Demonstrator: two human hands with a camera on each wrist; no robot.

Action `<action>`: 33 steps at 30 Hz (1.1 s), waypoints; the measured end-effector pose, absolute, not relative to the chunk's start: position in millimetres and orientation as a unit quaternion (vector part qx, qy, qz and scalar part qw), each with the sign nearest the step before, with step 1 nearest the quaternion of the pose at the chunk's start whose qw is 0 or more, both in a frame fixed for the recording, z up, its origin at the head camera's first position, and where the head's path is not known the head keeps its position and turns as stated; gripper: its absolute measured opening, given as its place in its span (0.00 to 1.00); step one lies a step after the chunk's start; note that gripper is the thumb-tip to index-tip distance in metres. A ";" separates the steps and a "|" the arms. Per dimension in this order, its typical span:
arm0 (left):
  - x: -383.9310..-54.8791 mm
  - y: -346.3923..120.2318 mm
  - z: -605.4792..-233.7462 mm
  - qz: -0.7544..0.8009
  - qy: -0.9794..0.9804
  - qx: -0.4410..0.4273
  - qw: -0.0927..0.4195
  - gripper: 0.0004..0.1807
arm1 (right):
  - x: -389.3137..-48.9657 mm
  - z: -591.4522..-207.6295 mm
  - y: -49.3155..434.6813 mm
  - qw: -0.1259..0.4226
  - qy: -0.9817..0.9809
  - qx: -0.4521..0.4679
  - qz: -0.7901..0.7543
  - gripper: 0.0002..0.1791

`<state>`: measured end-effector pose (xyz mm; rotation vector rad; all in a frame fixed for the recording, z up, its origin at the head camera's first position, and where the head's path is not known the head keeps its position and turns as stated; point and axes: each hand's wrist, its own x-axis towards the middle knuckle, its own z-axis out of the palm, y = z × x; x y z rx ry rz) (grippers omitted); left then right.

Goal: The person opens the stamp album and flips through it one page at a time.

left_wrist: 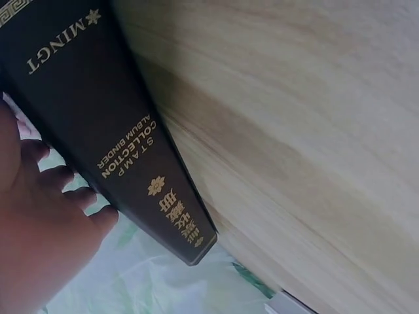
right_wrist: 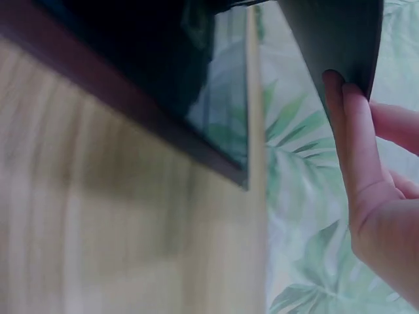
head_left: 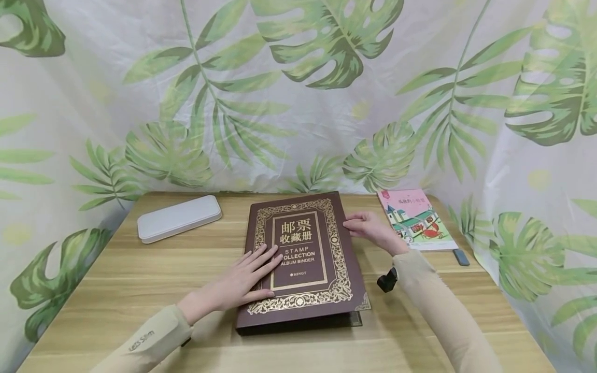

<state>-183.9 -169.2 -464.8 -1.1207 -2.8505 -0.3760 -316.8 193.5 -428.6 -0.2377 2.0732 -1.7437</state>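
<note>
A dark maroon stamp album [head_left: 300, 280] with gold lettering and an ornate gold border lies in the middle of the table. Its front cover is partly lifted on the right side, leaving a gap above the pages. My left hand [head_left: 238, 280] rests on the cover near the spine, fingers extended. In the left wrist view the lettered spine [left_wrist: 111, 131] faces the camera beside that hand. My right hand [head_left: 370, 230] pinches the cover's right edge. The right wrist view has its fingers under the raised cover [right_wrist: 334, 46], with the thumb on the other side.
A pale grey, rounded case [head_left: 179, 218] lies at the back left of the wooden table [head_left: 112, 290]. At the back right is a pink illustrated booklet [head_left: 415, 220], with a small dark blue-grey block [head_left: 460, 257] by its lower corner. A leaf-patterned curtain [head_left: 303, 119] hangs behind.
</note>
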 end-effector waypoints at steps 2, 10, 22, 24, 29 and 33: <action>-184.4 -168.8 -463.6 -0.130 -0.921 -0.365 0.029 0.43 | -314.9 -419.6 192.2 0.205 0.736 -0.080 -0.640 0.25; -185.0 -170.2 -455.1 -0.213 -0.907 -0.364 0.010 0.43 | -305.9 -382.8 177.2 0.170 0.715 -0.076 -0.673 0.28; -179.9 -172.8 -442.2 -0.329 -0.883 -0.335 -0.009 0.39 | -280.5 -348.1 143.1 0.124 0.653 -0.194 -0.722 0.25; -178.3 -173.8 -438.2 -0.352 -0.877 -0.326 -0.005 0.37 | -276.5 -345.7 134.9 0.114 0.660 -0.217 -0.710 0.27; -177.3 -175.9 -419.7 -0.385 -0.869 -0.311 0.015 0.36 | -270.7 -343.6 110.9 0.076 0.684 -0.274 -0.672 0.29; -183.6 -176.0 -391.7 -0.410 -0.861 -0.300 0.022 0.37 | -270.3 -345.8 92.4 0.072 0.676 -0.339 -0.650 0.32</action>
